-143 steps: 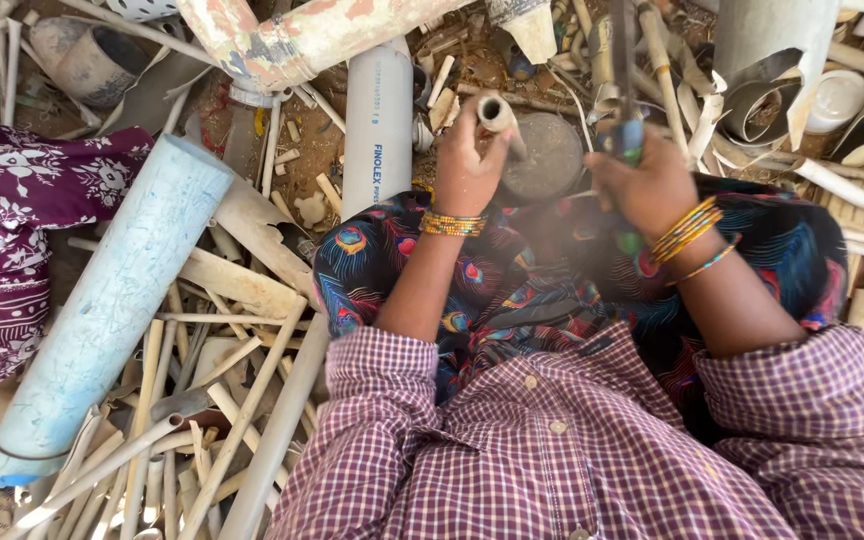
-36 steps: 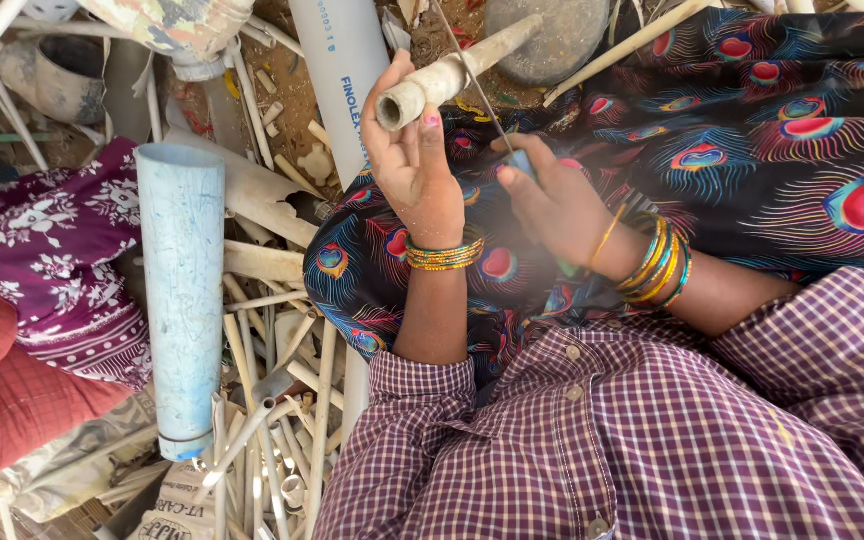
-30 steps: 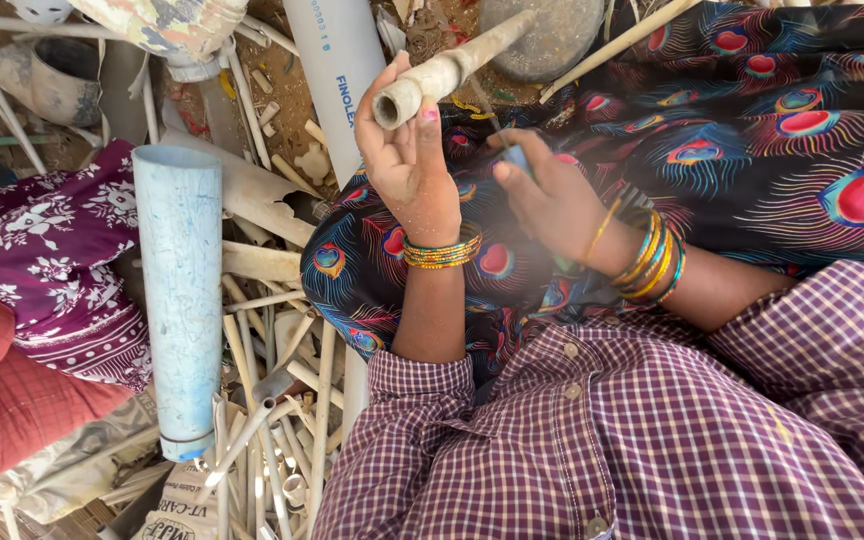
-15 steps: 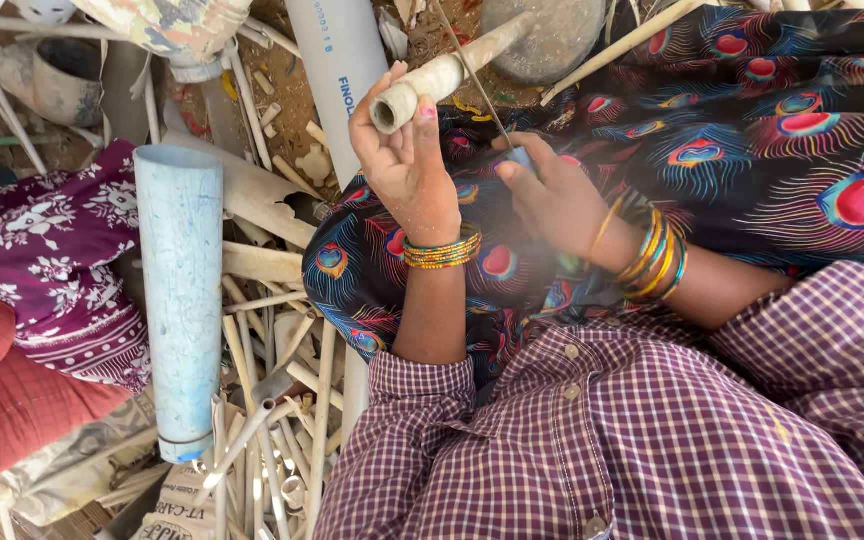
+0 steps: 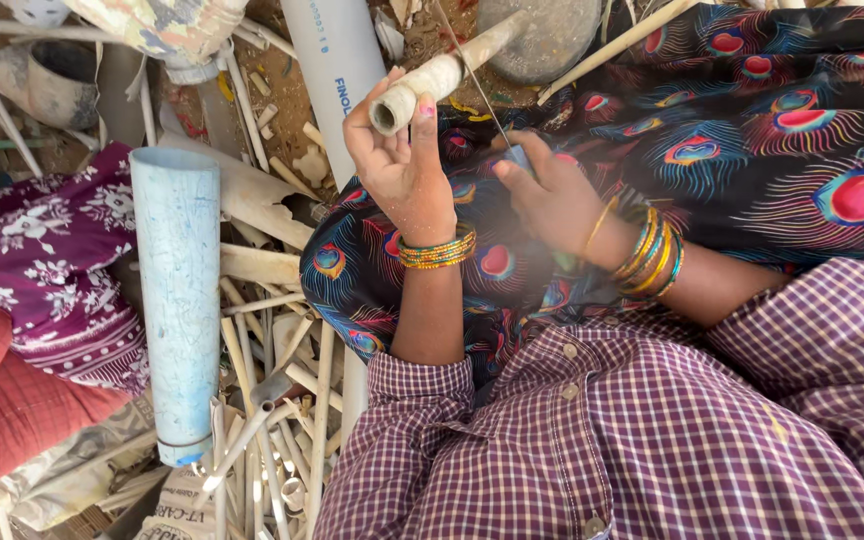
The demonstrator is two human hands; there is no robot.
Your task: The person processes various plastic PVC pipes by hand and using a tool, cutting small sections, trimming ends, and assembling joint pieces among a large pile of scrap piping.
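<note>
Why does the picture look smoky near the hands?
Head view: a pale haze blurs the black peacock-patterned cloth between the left hand and right hand; the light blue plastic pipe stays sharp in soft, even daylight.

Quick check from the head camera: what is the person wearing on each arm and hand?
Both arms wear rolled-up sleeves of a purple-and-white checked shirt. The left hand is bare, with a pink-painted thumbnail and a stack of thin gold and green bangles at the wrist. The right hand is bare too, with a thicker stack of gold, orange and teal bangles.
</note>
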